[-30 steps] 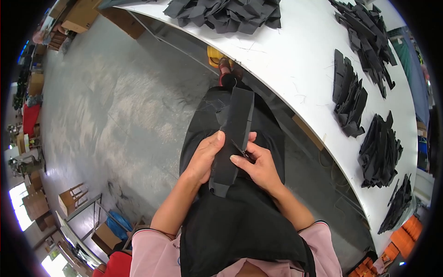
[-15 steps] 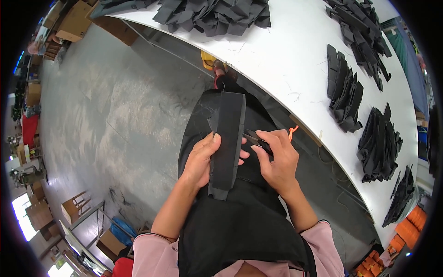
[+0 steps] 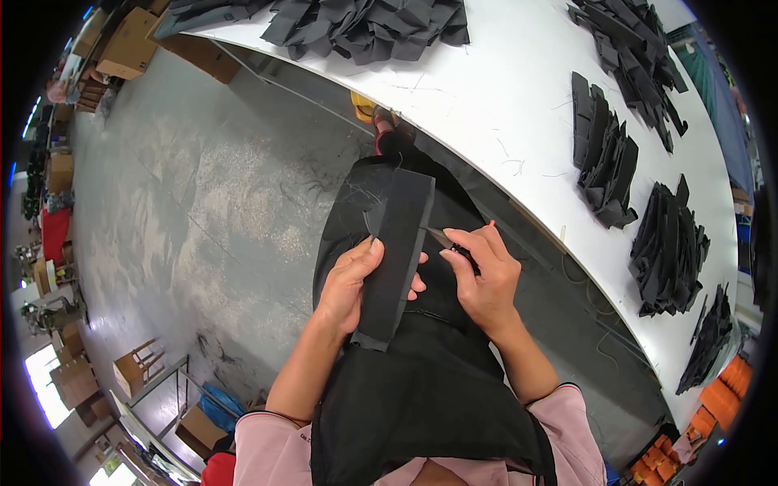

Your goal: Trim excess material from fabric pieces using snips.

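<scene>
Your left hand (image 3: 350, 277) has its grip closed around the dark fabric strip (image 3: 397, 247), thumb on top and fingertips showing past the right edge; the strip lies lengthwise over your lap, above the black apron (image 3: 421, 397). Your right hand (image 3: 491, 279) pinches small snips (image 3: 460, 250), their tip beside that edge, though you cannot tell whether they touch. On the white desk (image 3: 494, 113) rest dark fabric piles (image 3: 604, 158).

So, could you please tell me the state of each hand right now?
Left hand: closed, holding the dark fabric strip.
Right hand: closed around small dark-handled snips.
</scene>
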{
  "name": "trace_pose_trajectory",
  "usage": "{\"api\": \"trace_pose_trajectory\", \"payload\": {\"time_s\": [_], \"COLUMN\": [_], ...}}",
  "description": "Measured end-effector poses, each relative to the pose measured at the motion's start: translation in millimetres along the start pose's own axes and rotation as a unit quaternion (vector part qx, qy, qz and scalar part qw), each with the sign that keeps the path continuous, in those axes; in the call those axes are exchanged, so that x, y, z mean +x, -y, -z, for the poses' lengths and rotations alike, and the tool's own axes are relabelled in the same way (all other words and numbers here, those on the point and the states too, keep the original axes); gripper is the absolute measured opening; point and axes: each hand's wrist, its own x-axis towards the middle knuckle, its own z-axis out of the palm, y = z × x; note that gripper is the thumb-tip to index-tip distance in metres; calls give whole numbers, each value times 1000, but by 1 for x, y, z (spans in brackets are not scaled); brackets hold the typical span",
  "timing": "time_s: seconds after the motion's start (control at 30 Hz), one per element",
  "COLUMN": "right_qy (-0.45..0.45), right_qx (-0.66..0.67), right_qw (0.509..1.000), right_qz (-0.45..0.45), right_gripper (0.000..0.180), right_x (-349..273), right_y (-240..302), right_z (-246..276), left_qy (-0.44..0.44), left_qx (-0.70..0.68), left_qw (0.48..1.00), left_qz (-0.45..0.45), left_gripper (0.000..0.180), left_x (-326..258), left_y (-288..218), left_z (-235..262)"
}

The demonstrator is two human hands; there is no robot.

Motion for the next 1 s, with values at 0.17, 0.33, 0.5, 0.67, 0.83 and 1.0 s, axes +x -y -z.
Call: {"api": "trace_pose_trajectory", "payload": {"time_s": [0.17,0.33,0.5,0.67,0.83,1.0], "right_qy": [-17,-14,26,53,33,27], "right_qx": [44,56,74,50,43,28], "right_qw": [999,998,997,997,997,997], "right_qz": [-10,2,1,40,54,64], "right_gripper": [25,26,28,27,25,29], "right_x": [-3,-1,2,10,7,4], "right_y": [-2,0,5,9,4,4], "right_z": [0,3,0,-6,-16,-13], "left_qy": [2,-13,-22,8,6,-10], "left_qx": [2,-6,-6,-4,-16,-11], "left_qw": [1000,1000,1000,999,999,999], "left_qz": [1,13,20,47,47,41], "left_gripper": [42,42,41,40,40,41], "left_x": [-1,-1,-2,-4,-4,-4], "left_y": [-1,1,5,3,6,9], "left_z": [-2,1,-1,-1,1,1]}}
